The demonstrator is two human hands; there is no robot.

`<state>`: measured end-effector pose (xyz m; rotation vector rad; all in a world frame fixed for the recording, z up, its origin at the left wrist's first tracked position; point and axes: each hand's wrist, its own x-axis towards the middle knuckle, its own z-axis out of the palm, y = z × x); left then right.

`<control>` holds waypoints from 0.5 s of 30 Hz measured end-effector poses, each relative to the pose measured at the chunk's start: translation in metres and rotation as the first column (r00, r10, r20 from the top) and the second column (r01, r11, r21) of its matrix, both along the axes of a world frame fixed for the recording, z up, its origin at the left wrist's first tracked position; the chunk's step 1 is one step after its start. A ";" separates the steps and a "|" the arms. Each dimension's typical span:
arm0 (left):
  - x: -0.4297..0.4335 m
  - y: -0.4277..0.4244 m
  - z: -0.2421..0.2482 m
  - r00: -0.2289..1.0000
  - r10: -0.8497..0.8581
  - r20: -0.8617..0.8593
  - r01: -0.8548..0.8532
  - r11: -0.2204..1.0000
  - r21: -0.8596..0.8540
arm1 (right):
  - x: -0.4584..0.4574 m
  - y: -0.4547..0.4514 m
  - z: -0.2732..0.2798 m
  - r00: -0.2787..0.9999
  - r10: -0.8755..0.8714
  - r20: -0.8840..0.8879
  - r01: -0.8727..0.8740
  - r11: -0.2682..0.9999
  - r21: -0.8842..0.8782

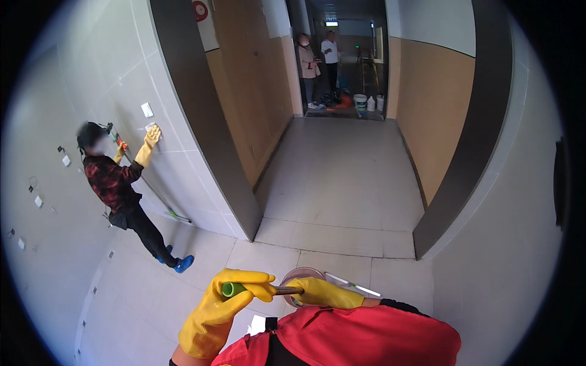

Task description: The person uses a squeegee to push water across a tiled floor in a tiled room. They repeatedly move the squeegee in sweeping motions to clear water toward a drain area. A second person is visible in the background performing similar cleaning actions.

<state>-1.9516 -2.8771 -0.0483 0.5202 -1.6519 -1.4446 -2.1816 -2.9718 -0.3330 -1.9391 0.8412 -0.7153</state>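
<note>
My left hand (219, 306), in a yellow rubber glove, wraps around the green end grip (232, 289) of a pole. Its open tube end points to the left. My right hand (327, 293), gloved in the same yellow rubber, holds the metal shaft (288, 290) farther along. Behind and below the right hand a round pinkish bucket (302, 273) stands on the floor, partly hidden by the glove and my red garment. A long white bar with a green joint (352, 284) lies beside the bucket; whether it joins my pole is hidden.
At left a co-worker (114, 183) in yellow gloves presses a cloth to the tiled wall (178, 164) and holds a long squeegee (158, 196). Dark door-frame panels (206, 114) flank a corridor. Two people, a white bucket (360, 101), bottles and a ladder (368, 73) are at its far end.
</note>
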 end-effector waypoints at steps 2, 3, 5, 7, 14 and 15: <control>-0.013 0.010 0.005 0.998 0.025 0.054 -0.025 1.000 -0.006 | -0.007 -0.007 0.019 0.998 0.052 -0.045 -0.043 0.981 0.191; -0.017 0.014 0.006 0.995 0.049 0.090 -0.049 0.999 -0.005 | -0.005 -0.016 0.030 0.997 0.076 -0.032 -0.070 0.985 0.156; -0.021 0.021 0.003 0.973 0.164 0.161 -0.157 0.986 -0.055 | 0.005 -0.022 0.045 0.997 0.050 -0.051 -0.051 0.998 -0.025; -0.017 0.023 -0.004 0.896 0.357 0.266 -0.328 0.933 -0.147 | 0.011 -0.033 0.055 0.975 -0.016 -0.222 -0.044 0.964 -0.261; 0.110 0.027 -0.012 0.384 0.876 -0.293 -0.872 0.241 -0.425 | 0.023 -0.052 0.018 0.990 0.025 0.136 0.032 0.916 -0.401; 0.137 0.034 -0.012 0.200 0.898 -0.391 -0.936 0.058 -0.346 | 0.021 -0.056 0.008 0.998 -0.038 0.058 0.057 0.921 -0.386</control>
